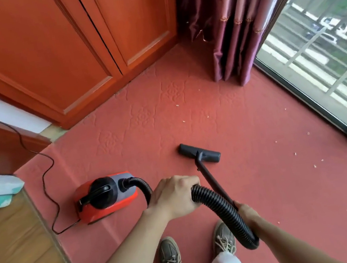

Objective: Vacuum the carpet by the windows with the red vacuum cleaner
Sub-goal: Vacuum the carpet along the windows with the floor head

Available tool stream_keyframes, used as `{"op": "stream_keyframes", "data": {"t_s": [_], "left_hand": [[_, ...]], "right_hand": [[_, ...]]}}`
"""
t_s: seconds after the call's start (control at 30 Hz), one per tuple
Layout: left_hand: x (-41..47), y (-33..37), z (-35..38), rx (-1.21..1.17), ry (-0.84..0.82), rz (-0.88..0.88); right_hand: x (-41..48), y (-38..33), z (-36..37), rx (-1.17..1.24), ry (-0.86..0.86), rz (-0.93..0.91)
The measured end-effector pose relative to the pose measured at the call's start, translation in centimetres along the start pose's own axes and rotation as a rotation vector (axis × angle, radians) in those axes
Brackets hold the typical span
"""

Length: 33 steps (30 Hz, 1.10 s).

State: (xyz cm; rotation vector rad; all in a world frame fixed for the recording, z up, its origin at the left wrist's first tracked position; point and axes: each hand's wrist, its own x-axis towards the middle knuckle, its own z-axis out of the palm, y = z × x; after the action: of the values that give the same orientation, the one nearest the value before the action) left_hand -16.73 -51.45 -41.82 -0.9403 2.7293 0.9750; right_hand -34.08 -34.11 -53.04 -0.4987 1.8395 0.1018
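Observation:
The red vacuum cleaner [104, 198] sits on the red carpet [246, 119] at the left, its black ribbed hose [222, 210] curving over to me. My left hand [174, 196] grips the hose near its bend. My right hand [248, 211] grips the lower end of the black wand [212, 180]. The wand runs forward to the black floor nozzle [199, 152], which lies flat on the carpet in the middle. Small pale crumbs [295, 153] are scattered over the carpet toward the window [326, 60] on the right.
Orange wooden cupboard doors [62, 46] stand at the back, and a purple curtain [229, 18] hangs in the corner. A black power cord [43, 171] trails left from the vacuum. A wooden board [15, 249] lies at the left. My shoes [170, 253] stand below.

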Motion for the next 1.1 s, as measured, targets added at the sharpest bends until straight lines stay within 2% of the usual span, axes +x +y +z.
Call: {"op": "stream_keyframes", "data": {"t_s": [0.1,0.23,0.37,0.47,0.63,0.83,0.9,1.1], "left_hand": [[-0.7,-0.3,-0.7,-0.008,0.049,-0.04],[1.3,-1.0,-2.3,-0.067,0.217,-0.162],[4.7,-0.2,-2.6,-0.065,0.284,-0.133],[6.4,0.3,-2.1,-0.075,0.296,-0.123],[6.2,0.1,-1.7,-0.094,0.27,-0.12],[5.0,-0.9,-1.7,0.02,0.235,-0.03],[5.2,-1.3,-2.2,0.029,0.263,-0.042],[6.4,-2.5,-3.8,-0.033,0.438,-0.117]], "right_hand": [[0.5,-1.7,-0.5,0.06,0.019,0.009],[5.1,-6.1,-5.4,0.08,0.096,0.008],[9.7,-8.4,-12.2,-0.031,0.183,0.037],[10.4,-8.6,-14.6,-0.059,0.175,-0.002],[8.3,-6.9,-11.4,0.047,0.086,-0.064],[4.5,-4.6,-5.6,0.129,0.02,-0.066],[5.4,-5.9,-5.9,0.167,0.024,-0.066],[10.1,-13.1,-11.4,0.086,0.096,-0.117]]}}
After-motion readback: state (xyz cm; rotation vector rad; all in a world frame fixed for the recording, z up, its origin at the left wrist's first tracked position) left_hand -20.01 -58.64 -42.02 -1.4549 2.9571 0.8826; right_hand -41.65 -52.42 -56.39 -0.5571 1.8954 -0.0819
